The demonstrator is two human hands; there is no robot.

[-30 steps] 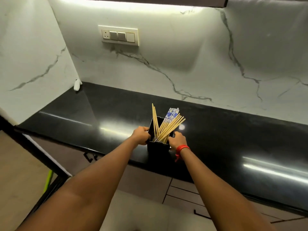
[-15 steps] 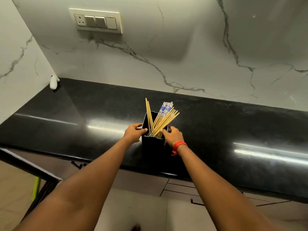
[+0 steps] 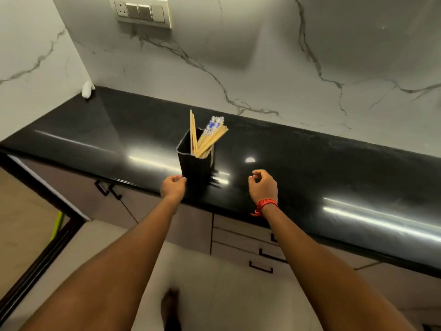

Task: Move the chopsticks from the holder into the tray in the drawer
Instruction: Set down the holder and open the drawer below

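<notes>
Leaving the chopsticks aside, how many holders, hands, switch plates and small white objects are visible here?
Black holder: 1
Hands: 2, left hand and right hand
Switch plate: 1
Small white object: 1
Total: 5

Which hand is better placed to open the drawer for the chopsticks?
Probably the right hand: it hangs free above the closed drawers, while the left hand sits beside the holder.
</notes>
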